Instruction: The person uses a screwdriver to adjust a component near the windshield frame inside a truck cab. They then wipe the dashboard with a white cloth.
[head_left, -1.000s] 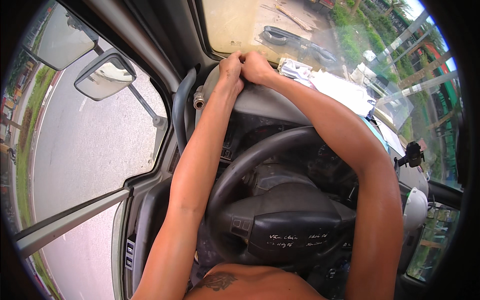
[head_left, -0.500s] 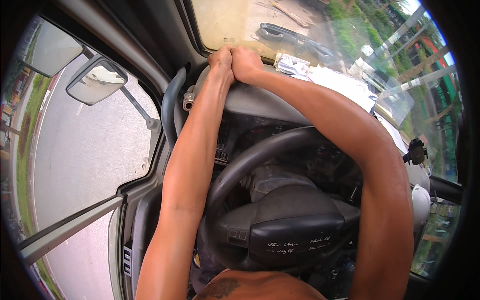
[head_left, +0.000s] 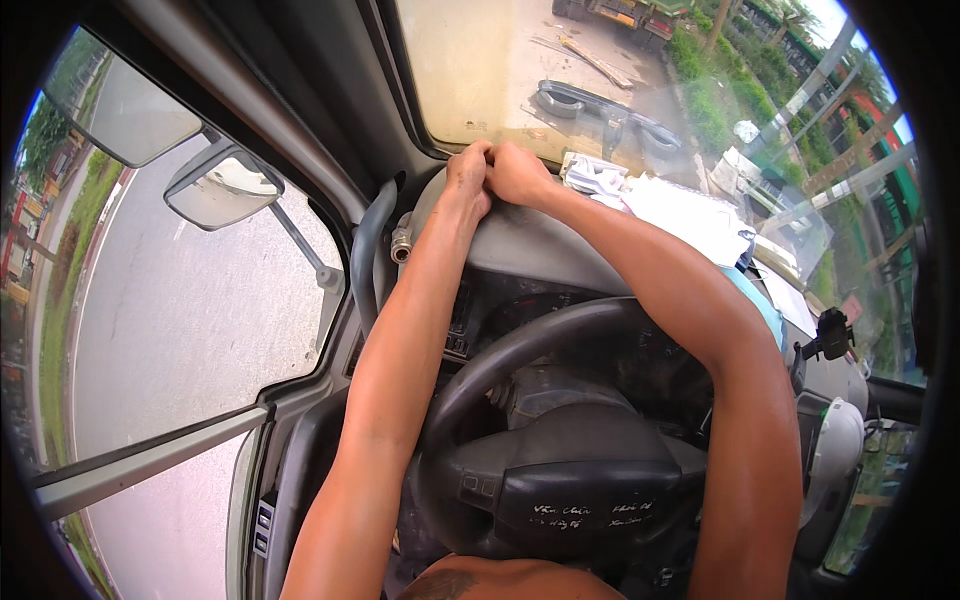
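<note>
Both my arms stretch over the black steering wheel (head_left: 490,355) to the far edge of the grey dashboard (head_left: 545,240). My left hand (head_left: 468,178) is closed at the foot of the windshield (head_left: 470,70). Beside it my right hand (head_left: 520,174) is closed too, its fingers meeting those of the left. Whatever the fingers hold, if anything, is hidden between them. Close to my right hand lies a stack of white papers (head_left: 675,215) on the dashboard.
A grey grab handle (head_left: 372,250) and a round metal fitting (head_left: 402,245) stand left of my left forearm. To the right are a phone holder (head_left: 832,333) and a white hard hat (head_left: 838,440). Side mirrors (head_left: 222,185) hang outside the left window. Beyond the windshield a truck (head_left: 640,14) shows.
The view has tilted up, so the cab appears lower and a truck shows outside. My hands stay together at the windshield's foot; the right knuckles have turned slightly.
</note>
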